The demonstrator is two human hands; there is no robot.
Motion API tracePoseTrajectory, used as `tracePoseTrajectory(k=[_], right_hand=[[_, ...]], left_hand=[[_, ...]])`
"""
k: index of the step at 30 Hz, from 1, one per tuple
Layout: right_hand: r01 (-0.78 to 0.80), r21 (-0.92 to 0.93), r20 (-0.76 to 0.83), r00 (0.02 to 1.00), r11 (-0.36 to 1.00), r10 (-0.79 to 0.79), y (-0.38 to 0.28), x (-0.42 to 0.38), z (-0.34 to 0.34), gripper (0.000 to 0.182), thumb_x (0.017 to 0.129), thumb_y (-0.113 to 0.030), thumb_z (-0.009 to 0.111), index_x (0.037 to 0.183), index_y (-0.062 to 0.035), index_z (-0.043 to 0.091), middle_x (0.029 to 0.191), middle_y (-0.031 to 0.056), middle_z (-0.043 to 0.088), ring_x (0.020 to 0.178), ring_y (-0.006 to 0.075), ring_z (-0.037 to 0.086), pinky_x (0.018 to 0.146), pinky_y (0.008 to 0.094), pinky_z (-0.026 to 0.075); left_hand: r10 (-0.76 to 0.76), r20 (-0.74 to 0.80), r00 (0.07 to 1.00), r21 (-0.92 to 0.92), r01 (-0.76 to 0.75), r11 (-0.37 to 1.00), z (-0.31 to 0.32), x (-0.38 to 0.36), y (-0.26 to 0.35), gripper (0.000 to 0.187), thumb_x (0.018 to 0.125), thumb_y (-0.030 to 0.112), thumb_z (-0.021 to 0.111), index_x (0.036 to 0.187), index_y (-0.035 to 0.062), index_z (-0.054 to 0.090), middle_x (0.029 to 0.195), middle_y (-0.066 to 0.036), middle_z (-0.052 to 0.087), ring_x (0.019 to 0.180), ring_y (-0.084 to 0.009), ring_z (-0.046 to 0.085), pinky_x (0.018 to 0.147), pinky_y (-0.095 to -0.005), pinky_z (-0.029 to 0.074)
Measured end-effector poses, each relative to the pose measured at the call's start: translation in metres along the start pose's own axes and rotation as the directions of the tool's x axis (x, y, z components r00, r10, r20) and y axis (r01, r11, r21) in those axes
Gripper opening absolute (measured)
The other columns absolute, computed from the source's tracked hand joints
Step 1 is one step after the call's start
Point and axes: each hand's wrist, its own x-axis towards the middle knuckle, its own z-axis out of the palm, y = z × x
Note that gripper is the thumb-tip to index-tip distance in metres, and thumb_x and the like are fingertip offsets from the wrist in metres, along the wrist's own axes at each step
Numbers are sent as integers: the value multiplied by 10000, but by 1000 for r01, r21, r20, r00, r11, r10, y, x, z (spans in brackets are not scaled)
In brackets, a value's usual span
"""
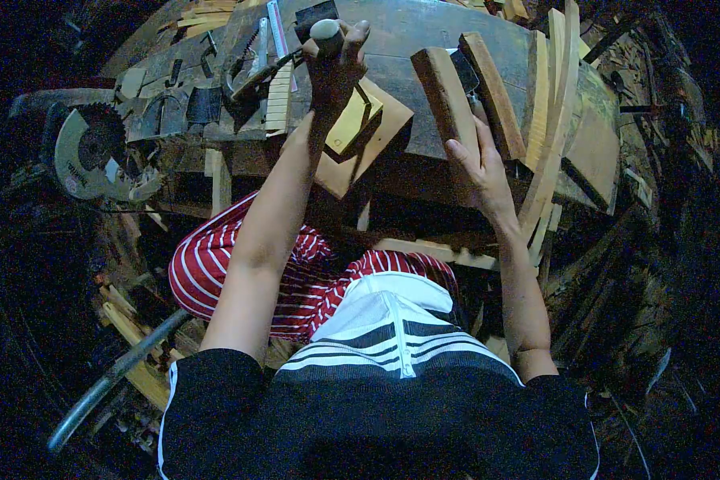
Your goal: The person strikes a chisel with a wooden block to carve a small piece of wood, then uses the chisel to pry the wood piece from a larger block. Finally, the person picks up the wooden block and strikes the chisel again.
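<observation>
Raised over the bench's far side, my left hand (332, 76) is closed round a tool with a pale, rounded handle end (326, 32); the rest of it is hidden by the fist. My right hand (478, 164) grips the near end of a thick brown wooden block (446, 96), thumb on its left side and fingers along its right. Just beyond those fingertips, a thin tool handle (476, 106) lies between this block and a curved wooden piece (492, 96). Beneath my left wrist, a yellow piece with dark edges (350, 124) rests on a light wooden board (384, 148).
Hand tools and a pale slatted piece (278, 100) lie on the workbench (408, 32) at the left. A circular saw (92, 152) stands off its left end. Long curved wooden strips (558, 112) lean along the right side. Wood scraps (132, 328) litter the floor.
</observation>
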Motion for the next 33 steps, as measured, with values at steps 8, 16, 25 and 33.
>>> tracePoseTrajectory(k=[8,16,25,33], right_hand=[[-26,-4,6,1000,1000,26,1,-1,3,588,875,-414,574,1330,-85,396,1150,160,584,1028,251,583,890,351,438],[329,-80,-62,940,941,-335,-59,42,-1,566,877,-391,579,1320,-78,417,1066,172,609,977,274,602,856,348,452],[670,-393,222,734,630,-642,-148,71,15,502,878,-341,598,1265,-51,463,937,147,649,806,280,631,736,359,501],[641,-86,148,765,762,-627,-157,62,16,512,867,-372,598,1277,-93,467,891,197,650,774,369,624,703,400,513]], left_hand=[[-142,95,985,-199,158,967,-1,-3,-4,238,797,260,677,784,105,498,500,17,430,396,-116,459,380,-257,354],[61,118,991,555,-116,823,-10,-4,-30,151,879,280,600,911,178,493,979,7,487,791,-119,507,586,-282,408],[392,214,895,412,-447,794,-4,-8,-32,197,804,205,615,755,64,487,566,-76,501,464,-271,496,443,-340,376],[469,320,823,618,-557,555,-3,-6,-34,158,793,175,611,769,64,502,605,-86,514,484,-264,500,445,-322,376]])
